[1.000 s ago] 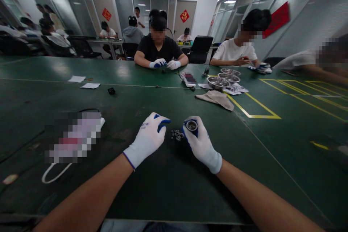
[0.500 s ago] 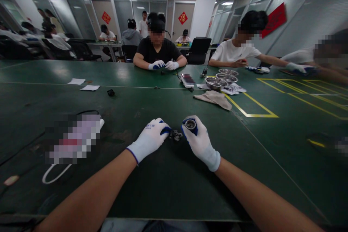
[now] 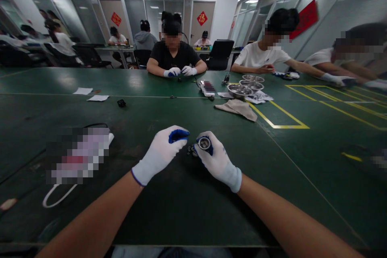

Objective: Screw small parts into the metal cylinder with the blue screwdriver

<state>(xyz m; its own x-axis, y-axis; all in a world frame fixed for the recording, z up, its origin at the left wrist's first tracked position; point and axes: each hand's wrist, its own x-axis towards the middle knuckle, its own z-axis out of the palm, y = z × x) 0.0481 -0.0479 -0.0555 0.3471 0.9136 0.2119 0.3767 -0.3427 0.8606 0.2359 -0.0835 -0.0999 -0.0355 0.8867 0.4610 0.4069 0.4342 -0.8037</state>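
My right hand (image 3: 216, 157), in a white glove with blue fingers, is wrapped round a round metal cup-like part (image 3: 204, 143). The part's open top faces up, and small pieces show inside it. Just left of it is my left hand (image 3: 167, 143), gloved the same way, with thumb and fingers curved and close together at the tips. Whether anything small sits between those fingertips is hidden. Several small dark metal pieces (image 3: 192, 151) lie on the green table (image 3: 169, 217) between the hands, partly covered by my right hand.
A blurred pale object (image 3: 81, 155) with a white loop lies at left. Beyond my hands are a black part (image 3: 121, 103), papers (image 3: 98, 98), a beige cloth (image 3: 236, 109), metal bowls (image 3: 240, 91) and a phone-like device (image 3: 208, 88). Several people sit across the table.
My left hand has lifted off the small pieces and turned, showing its blue palm side. My right hand has moved slightly left with the metal part, closer over the pieces.
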